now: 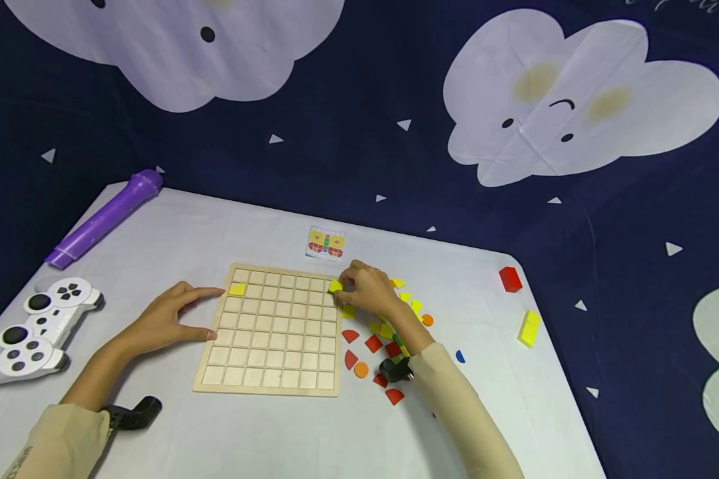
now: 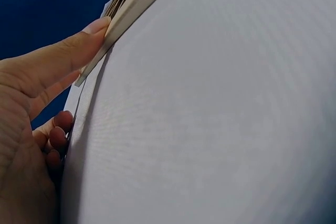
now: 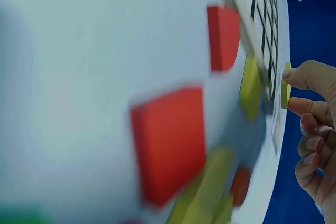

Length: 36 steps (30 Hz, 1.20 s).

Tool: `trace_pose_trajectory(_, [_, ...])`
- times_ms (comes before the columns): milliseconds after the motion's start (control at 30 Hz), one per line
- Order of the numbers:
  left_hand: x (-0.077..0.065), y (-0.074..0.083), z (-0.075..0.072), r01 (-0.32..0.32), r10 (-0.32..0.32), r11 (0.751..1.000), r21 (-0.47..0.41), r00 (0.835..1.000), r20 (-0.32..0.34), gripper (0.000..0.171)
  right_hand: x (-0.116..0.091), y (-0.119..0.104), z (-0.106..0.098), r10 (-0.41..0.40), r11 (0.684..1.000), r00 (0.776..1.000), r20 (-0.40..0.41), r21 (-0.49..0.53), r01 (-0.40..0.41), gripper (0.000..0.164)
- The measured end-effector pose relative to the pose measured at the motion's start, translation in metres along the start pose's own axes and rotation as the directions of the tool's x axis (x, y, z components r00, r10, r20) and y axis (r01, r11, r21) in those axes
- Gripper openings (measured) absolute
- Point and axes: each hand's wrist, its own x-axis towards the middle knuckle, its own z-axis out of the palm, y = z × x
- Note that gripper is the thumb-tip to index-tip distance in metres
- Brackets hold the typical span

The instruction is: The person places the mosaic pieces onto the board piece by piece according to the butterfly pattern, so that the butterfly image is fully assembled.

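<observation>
Against the board [image 1: 273,340], the left hand [image 1: 163,319] spreads wide while the right hand [image 1: 369,290] pinches a yellow piece [image 1: 334,286].

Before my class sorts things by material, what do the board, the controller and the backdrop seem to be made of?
Board: probably wood, matte and unpainted, judging by its pale tan colour.
Controller: likely hard plastic, smooth white; moulded grips and black sticks suggest it.
Backdrop: seemingly printed fabric, dull; creases cross a cloud, though thin vinyl is possible.
</observation>
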Motion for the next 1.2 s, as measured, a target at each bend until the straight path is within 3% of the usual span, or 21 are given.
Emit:
trace_pose_trajectory(433, [0.0,0.001,0.0,0.0,0.0,1.0,0.0,1.0,-0.001,0.079,0.025,-0.048,0.012,-0.112,0.994,0.992,0.054,-0.013,0.113,0.029])
trace_pose_trajectory(600, [0.0,0.0,0.0,0.003,-0.003,1.0,0.003,1.0,-0.002,0.079,0.034,-0.063,0.017,-0.147,0.988,0.986,0.083,-0.031,0.15,0.023])
trace_pose_trajectory(1200, [0.0,0.0,-0.001,0.005,-0.005,1.0,0.005,1.0,0.008,0.079,0.055,-0.101,0.033,-0.19,0.974,0.976,0.108,-0.105,0.201,0.023])
